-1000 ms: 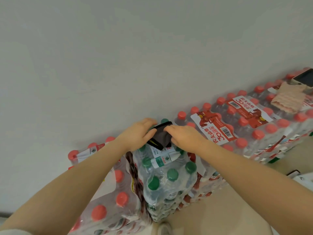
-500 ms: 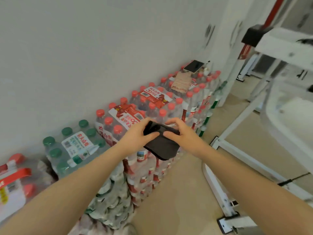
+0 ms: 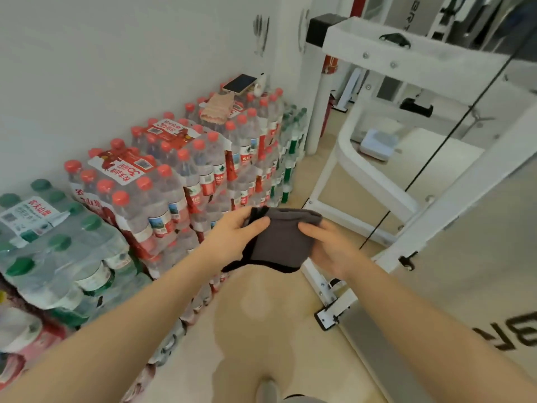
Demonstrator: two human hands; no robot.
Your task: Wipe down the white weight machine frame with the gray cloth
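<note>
The gray cloth (image 3: 280,241), folded and edged in black, hangs in the air in front of me over the tan floor. My left hand (image 3: 232,235) pinches its upper left edge. My right hand (image 3: 327,247) grips its right side with the thumb on top. The white weight machine frame (image 3: 412,58) stands to the right, with a top beam, a slanted post and a floor rail running toward me. Neither hand nor the cloth touches the frame.
Shrink-wrapped packs of water bottles (image 3: 162,181) are stacked along the left wall, with a phone (image 3: 239,83) and a beige cloth (image 3: 218,110) on top. A black cable (image 3: 436,152) runs diagonally through the frame. A pale blue box (image 3: 377,144) sits on the floor behind it.
My view has swung right from the bottle packs toward the machine. Both hands lifted the cloth off the bottles and carried it right, opening it out between them.
</note>
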